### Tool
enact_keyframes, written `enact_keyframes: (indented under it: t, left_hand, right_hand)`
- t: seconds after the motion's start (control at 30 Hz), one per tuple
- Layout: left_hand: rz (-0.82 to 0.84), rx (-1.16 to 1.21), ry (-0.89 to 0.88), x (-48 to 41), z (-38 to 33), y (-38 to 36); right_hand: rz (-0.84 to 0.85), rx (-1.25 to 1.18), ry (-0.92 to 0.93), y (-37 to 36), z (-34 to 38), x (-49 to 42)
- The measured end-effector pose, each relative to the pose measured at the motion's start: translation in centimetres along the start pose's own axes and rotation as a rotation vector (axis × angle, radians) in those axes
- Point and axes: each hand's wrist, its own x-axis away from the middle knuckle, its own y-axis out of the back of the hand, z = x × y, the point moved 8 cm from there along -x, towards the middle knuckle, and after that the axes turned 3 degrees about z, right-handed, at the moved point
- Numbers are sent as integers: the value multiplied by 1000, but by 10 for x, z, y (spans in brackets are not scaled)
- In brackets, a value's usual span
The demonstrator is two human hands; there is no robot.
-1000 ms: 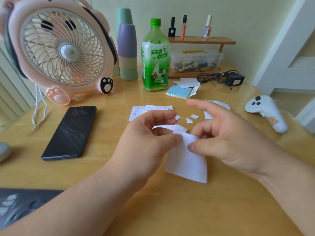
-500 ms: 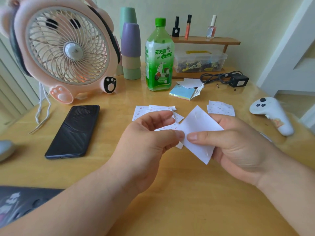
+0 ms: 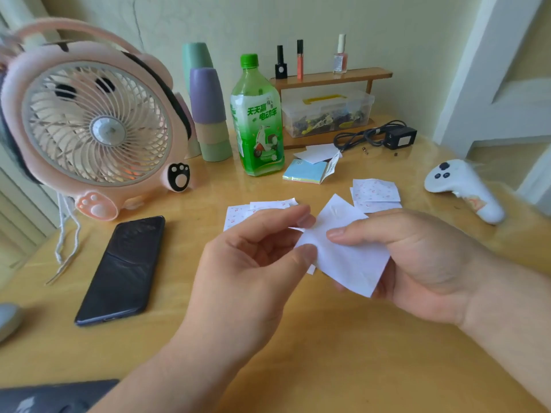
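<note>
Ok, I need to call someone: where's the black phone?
Head view, left side: the flat black smartphone lies just in front of the pink plastic fan.

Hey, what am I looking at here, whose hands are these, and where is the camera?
There is no machine here. These are a person's two bare hands, filmed by one wide-angle camera worn on the head, looking forward and down. The left hand and right hand both pinch a white paper above a wooden table. On the table are a pink fan, a dark phone, a green bottle, a white controller and small paper pieces.
</note>
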Motion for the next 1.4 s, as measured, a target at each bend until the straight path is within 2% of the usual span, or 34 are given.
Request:
enact_keyframes:
  t: [0.17, 0.47, 0.77, 1.1, 1.3, 1.4]
  left_hand:
    - [41, 17, -64, 1, -4, -3]
    - [85, -166, -211, 3, -13, -4]
    - [213, -150, -228, 7, -19, -12]
    - [97, -378, -311, 5, -24, -8]
    - [65, -408, -239, 5, -26, -6]
    - [40, -291, -36, 2, -14, -1]
  right_hand:
    - [21, 27, -31, 1, 0, 0]
    - [80, 7, -58, 1, -4, -6]
    - [107, 5, -104, -2, 0, -3]
    - [141, 35, -143, -2, -4, -2]
    - [170, 86, -135, -4, -3, -2]
    - [108, 130, -10, 0, 6, -3]
